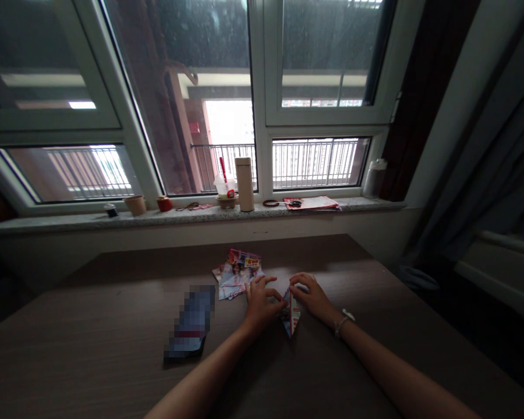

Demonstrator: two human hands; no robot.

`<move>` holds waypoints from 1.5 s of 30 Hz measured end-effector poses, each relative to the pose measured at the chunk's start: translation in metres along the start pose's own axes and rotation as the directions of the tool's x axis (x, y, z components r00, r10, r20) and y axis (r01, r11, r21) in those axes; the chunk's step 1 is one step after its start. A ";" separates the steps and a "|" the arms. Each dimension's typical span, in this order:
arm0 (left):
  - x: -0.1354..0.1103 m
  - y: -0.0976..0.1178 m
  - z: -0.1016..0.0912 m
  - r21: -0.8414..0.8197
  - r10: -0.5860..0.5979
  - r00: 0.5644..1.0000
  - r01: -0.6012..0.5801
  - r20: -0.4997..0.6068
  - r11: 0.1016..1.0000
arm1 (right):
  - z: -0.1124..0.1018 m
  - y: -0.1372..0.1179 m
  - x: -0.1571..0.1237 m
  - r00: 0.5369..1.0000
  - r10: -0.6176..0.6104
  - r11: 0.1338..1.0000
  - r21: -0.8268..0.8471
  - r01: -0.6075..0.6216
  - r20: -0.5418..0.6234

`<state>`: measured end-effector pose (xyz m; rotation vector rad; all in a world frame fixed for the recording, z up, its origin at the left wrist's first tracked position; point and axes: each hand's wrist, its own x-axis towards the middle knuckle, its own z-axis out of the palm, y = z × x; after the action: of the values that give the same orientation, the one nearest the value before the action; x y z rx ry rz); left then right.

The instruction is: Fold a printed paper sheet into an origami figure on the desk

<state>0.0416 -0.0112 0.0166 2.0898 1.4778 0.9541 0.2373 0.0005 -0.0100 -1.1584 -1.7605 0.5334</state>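
Note:
A small piece of printed paper (291,319), folded to a point at its near end, lies on the brown table between my hands. My left hand (262,304) touches its left edge with the fingertips, the other fingers partly spread. At the far end of the paper, my right hand (311,295) pinches it with bent fingers. A bracelet (341,323) circles my right wrist. Just beyond my left hand is a loose pile of colourful printed papers (239,269), partly covered by that hand.
A phone-like dark object (191,326), blurred out, lies left of my left forearm. Along the windowsill (192,214) stand a beige flask (244,185), a cup with a red straw (224,185), a paper cup (135,205), a grey bottle (374,179) and scissors (293,203) on papers.

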 end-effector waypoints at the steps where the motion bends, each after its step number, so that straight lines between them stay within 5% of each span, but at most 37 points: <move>1: 0.000 0.001 0.000 -0.002 -0.003 1.000 0.003 -0.001 1.000 | 0.000 0.000 0.000 1.000 -0.001 1.000 -0.004 0.001 0.001; 45: 0.001 -0.005 0.002 0.019 0.000 0.992 0.003 -0.124 1.000 | 0.004 0.002 -0.001 0.998 0.029 0.994 -0.102 -0.024 0.052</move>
<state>0.0401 -0.0080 0.0124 2.0759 1.5544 1.0906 0.2349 0.0014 -0.0140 -1.2499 -1.8381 0.4989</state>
